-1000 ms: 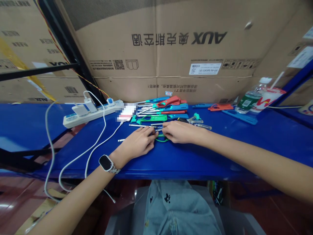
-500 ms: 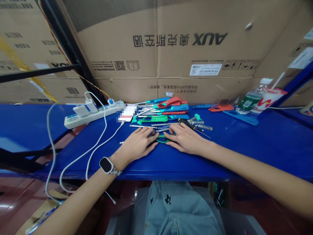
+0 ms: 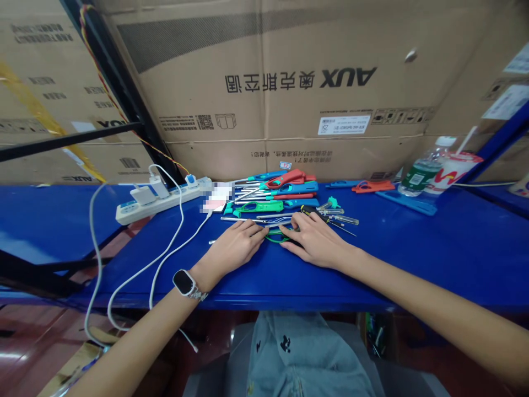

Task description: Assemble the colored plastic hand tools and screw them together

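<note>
Low over the blue tabletop, both my hands meet at a green lighter casing [image 3: 276, 237]. My left hand [image 3: 237, 241] pinches its left end, thumb and fingers pressed together. From the other side my right hand [image 3: 316, 238] grips it with bent fingers, hiding much of the right end. Thin metal rods [image 3: 243, 220] lie just behind my fingertips. A black-and-yellow screwdriver [image 3: 311, 210] is close behind my right hand, among small clear-handled screwdrivers [image 3: 347, 219]. Farther back lies a pile of stick lighters: a green one [image 3: 262, 207], blue ones [image 3: 303, 186] and red ones [image 3: 285, 179].
A white power strip [image 3: 138, 211] with plugged-in chargers and trailing white cables [image 3: 155, 264] occupies the left. A blurred phone [image 3: 219, 197] sits beside the pile. At the right stand a bottle [image 3: 417, 177] and a cup [image 3: 450, 175], near blue and orange casings [image 3: 374, 186]. Cardboard [image 3: 289, 127] walls the back.
The view has tipped slightly, so the scene sits a little lower. My left thumb has drawn in against its fingers. Both hands stay at the green casing.
</note>
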{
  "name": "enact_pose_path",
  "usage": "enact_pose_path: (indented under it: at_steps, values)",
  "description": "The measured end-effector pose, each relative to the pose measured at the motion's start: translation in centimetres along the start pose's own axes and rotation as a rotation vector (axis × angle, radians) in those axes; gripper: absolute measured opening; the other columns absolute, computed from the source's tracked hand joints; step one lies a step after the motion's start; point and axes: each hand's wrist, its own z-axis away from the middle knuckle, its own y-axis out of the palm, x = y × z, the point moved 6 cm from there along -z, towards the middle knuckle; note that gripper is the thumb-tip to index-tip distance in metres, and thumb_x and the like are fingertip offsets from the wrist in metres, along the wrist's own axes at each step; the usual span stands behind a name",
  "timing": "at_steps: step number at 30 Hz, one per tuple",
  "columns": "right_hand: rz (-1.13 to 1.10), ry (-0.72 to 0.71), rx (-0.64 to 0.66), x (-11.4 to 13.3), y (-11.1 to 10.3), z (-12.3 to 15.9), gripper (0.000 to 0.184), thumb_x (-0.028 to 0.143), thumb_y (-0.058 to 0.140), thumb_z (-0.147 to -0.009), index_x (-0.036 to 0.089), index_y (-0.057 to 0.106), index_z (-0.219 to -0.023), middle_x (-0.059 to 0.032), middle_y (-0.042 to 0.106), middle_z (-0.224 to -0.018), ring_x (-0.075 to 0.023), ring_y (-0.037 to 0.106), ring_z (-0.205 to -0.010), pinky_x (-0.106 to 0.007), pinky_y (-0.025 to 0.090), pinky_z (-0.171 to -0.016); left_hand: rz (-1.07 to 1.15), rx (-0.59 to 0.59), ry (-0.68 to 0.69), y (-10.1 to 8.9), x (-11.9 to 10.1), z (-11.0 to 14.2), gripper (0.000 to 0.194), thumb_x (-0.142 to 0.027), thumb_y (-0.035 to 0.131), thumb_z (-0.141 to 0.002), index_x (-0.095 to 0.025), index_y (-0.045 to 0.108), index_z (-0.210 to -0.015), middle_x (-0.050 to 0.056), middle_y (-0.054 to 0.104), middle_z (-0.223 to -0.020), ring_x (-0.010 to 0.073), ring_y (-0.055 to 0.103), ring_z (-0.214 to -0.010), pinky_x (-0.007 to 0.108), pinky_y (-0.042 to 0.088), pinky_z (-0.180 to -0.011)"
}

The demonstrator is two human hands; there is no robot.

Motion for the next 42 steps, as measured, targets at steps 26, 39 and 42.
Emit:
enact_pose_path:
  at_steps: [26,39,42]
  values:
    - [-0.179,0.299,0.136,-7.6,1.1,-7.7,0.033,0.032,0.065,-0.093,0.021,0.075,-0.123,-0.0120,0.075,-0.105,-0.0257,0.067,-0.095,-0.032,0.042,-0.078,0.105,0.097,-0.226,2.3,7.9,-8.2,0.019,-0.014,0.060,-0.090,-0.016,0.076,-0.100,0.013,0.070,-0.103,0.0260,0.069,-0.092,0.037,0.055,-0.079]
    - [-0.222,0.427,0.053,-6.7,2.3,-8.7,0.017,0.034,0.071,-0.086,0.017,0.072,-0.082,-0.0100,0.071,-0.099,-0.0249,0.063,-0.096,-0.038,0.041,-0.088,0.286,-0.041,-0.233,3.4,8.6,-6.9,0.021,-0.007,0.055,-0.092,-0.014,0.074,-0.099,0.011,0.070,-0.102,0.0227,0.068,-0.094,0.037,0.055,-0.088]
    - [-0.261,0.422,-0.004,-6.8,1.5,-8.1,0.015,0.031,0.074,-0.082,0.018,0.071,-0.076,-0.0080,0.071,-0.091,-0.0236,0.063,-0.089,-0.037,0.041,-0.084,0.336,-0.076,-0.221,3.4,8.7,-6.6,0.020,-0.010,0.055,-0.092,-0.017,0.073,-0.096,0.009,0.070,-0.098,0.0230,0.068,-0.093,0.038,0.056,-0.089]
